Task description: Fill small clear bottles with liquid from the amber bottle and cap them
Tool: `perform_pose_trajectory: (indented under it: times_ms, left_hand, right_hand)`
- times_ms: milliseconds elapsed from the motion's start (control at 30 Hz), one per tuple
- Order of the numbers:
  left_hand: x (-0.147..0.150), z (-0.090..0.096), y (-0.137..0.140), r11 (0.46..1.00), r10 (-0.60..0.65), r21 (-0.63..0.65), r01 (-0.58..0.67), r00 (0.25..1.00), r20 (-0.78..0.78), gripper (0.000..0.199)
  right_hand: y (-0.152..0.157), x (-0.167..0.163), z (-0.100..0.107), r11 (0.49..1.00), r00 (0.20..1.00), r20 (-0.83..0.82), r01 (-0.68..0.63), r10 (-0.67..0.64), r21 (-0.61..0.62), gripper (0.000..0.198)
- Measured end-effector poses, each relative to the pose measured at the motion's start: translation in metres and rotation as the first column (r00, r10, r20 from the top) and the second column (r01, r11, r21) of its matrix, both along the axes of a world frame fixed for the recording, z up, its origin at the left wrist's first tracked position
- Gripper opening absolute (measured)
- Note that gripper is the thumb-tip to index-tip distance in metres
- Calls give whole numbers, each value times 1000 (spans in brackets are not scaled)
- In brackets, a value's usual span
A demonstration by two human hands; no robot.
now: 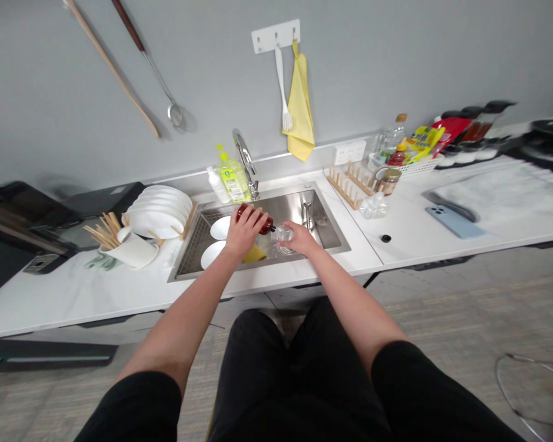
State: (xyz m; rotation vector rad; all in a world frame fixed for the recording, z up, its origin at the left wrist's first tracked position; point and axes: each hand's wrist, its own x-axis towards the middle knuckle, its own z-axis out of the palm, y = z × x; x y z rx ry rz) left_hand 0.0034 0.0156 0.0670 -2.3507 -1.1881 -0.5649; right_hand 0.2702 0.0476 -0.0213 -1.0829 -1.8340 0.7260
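Note:
My left hand (244, 231) is wrapped round a dark reddish-brown bottle (266, 224), tipped so its narrow black neck points right. Its mouth meets a small clear cup (282, 234), which my right hand (300, 238) grips from the right side. Both are held over the steel sink (336, 236). What is inside the cup is too small to make out. Left of my left hand, two white bowls or plates (212, 253) lie in the sink. A yellow cloth or sponge (254, 254) shows below the bottle, partly hidden by my left hand.
Behind the sink stand a faucet (245, 153), a green soap bottle (234, 178) and a white bottle (218, 184). White plates (159, 209) and a utensil holder (131, 250) are at left. On the right are a wooden rack (345, 187), a jar (389, 182), a phone (454, 222) and a black cap (386, 238).

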Motion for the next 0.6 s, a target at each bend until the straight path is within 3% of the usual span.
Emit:
perform_pose_trajectory:
  times_ms: [333, 600]
  left_hand:
    - [-2, 0, 1, 999, -28, 28, 28, 1000, -11, 62]
    - [0, 10, -1, 998, -52, 34, 54, 998, -43, 60]
  right_hand:
    - [0, 0, 0, 1000, 1000, 5, -3, 3, 5, 79]
    - [-2, 1, 3, 1000, 1000, 0, -17, 17, 6, 78]
